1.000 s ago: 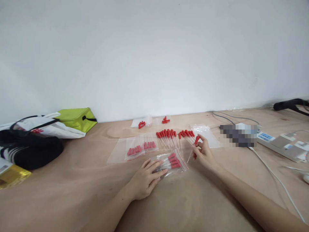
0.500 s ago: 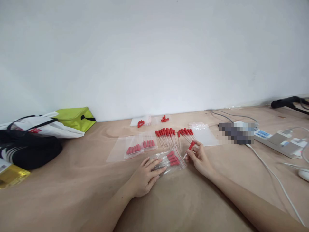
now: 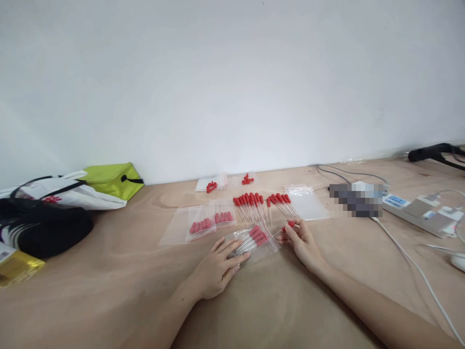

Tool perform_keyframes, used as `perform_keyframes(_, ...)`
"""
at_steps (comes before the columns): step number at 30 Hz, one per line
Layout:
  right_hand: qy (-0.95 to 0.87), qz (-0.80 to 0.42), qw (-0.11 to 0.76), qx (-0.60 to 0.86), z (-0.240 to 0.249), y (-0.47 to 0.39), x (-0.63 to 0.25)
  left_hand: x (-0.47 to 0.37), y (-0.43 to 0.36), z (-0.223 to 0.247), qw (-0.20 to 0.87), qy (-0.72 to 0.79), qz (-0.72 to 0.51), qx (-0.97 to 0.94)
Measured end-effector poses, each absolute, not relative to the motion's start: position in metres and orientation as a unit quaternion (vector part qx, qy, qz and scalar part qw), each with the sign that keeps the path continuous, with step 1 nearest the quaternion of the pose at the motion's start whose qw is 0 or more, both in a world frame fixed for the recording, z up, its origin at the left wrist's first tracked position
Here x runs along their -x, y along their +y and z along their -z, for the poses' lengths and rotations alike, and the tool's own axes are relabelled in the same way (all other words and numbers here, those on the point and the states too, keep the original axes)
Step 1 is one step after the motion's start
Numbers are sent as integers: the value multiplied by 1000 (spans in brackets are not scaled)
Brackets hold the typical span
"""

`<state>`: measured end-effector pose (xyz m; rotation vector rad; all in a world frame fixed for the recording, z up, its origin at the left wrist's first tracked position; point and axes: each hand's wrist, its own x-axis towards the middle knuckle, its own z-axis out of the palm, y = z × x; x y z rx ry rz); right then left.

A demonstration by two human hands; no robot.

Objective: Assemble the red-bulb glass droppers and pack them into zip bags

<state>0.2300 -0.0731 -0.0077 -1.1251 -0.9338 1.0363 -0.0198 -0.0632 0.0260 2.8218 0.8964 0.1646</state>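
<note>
My left hand lies with its fingers spread on a clear zip bag that holds several red-capped droppers. Just right of the bag's mouth, my right hand pinches a single red-capped dropper, its thin stem pointing left toward the opening. Behind the hands, loose red-capped droppers lie in a row, with a second group beside them. Filled bags with red caps overlap to the left.
At the back are small bags with red caps. A flat bag lies right of the droppers. Farther right are a power strip and cables. A green bag and dark bag stand left.
My right hand has tilted the dropper from steep to nearly flat, and its red end has come down. The left hand has stayed on the bag.
</note>
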Motion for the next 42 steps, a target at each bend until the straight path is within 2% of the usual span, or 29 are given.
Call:
perform_keyframes(5, -459, -441, 548, 543, 9, -72, -234, 20, -63, -26, 109, 301, -55, -946)
perform_keyframes(17, -593, -443, 443, 506, 1, -71, -236, 19, -63, -31, 138, 317, -30, -938)
perform_keyframes(24, -645, -293, 400, 582, -10, -89, -226, 20, -64, -30, 136, 315, -46, -938)
perform_keyframes(27, -647, -277, 381, 599, -10, -94, -221, 19, -64, -30, 138, 317, -47, -937)
perform_keyframes(31, -624, -322, 377, 605, -4, -91, -222, 19, -64, -30, 143, 314, -50, -937)
perform_keyframes(37, -530, -464, 433, 563, 0, -86, -222, 19, -65, -32, 146, 317, -61, -935)
perform_keyframes(42, -469, -540, 418, 560, -5, -86, -222, 20, -65, -31, 161, 315, -57, -934)
